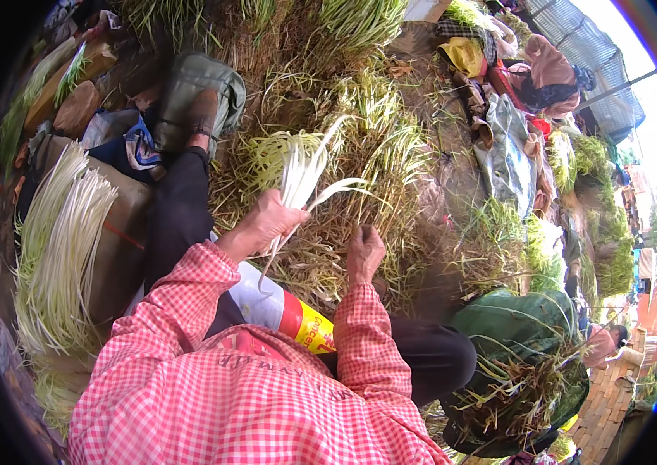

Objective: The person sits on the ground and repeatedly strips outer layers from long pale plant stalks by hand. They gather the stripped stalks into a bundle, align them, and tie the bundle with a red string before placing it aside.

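My left hand point(267, 224) is closed around a small bunch of pale, blanched leaves point(303, 168), whose long strands fan out above and below the fist. To its right, my right hand point(366, 250) is low over the litter, its fingers curled together; a thin stalk seems to rise at the fingertips, but whether it is held is unclear. In front of both hands lies a heap of yellow-green leafy stalks point(383, 128) with dry brown leaves. A printed plastic sack point(270, 299) lies across my lap beneath my forearms.
Long pale stalks point(64, 250) lie in neat bundles at the left. Beyond my foot is a grey-green sack point(227, 96). Near my right knee, a dark green bag point(514, 325) carries dry plant waste. More green bundles point(360, 20) stand ahead; other people point(601, 346) sit at the right.
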Available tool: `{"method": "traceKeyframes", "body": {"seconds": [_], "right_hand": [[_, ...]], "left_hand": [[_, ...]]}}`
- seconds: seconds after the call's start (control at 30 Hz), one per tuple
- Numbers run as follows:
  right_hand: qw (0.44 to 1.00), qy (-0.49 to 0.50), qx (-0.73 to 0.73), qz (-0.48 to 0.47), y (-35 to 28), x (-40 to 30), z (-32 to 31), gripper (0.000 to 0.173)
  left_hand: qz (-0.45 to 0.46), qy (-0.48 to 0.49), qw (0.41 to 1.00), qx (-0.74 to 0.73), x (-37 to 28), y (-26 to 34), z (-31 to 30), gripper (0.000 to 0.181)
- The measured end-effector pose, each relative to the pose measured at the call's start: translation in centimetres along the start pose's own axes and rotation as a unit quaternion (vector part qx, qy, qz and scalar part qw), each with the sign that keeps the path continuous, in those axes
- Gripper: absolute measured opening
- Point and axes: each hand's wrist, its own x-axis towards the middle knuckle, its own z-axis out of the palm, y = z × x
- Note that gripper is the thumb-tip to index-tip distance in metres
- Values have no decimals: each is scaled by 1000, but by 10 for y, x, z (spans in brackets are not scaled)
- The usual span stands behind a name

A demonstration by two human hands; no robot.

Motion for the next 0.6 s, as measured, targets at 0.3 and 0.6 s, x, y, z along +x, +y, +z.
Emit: {"method": "traceKeyframes", "body": {"seconds": [0.3,0.6], "right_hand": [[877,-408,175,-182,-44,-89,61,31],[965,-202,15,-168,-78,-47,43,21]], "left_hand": [[38,190,948,-254,14,47,-47,17],[-40,35,993,-101,-4,6,-20,12]]}}
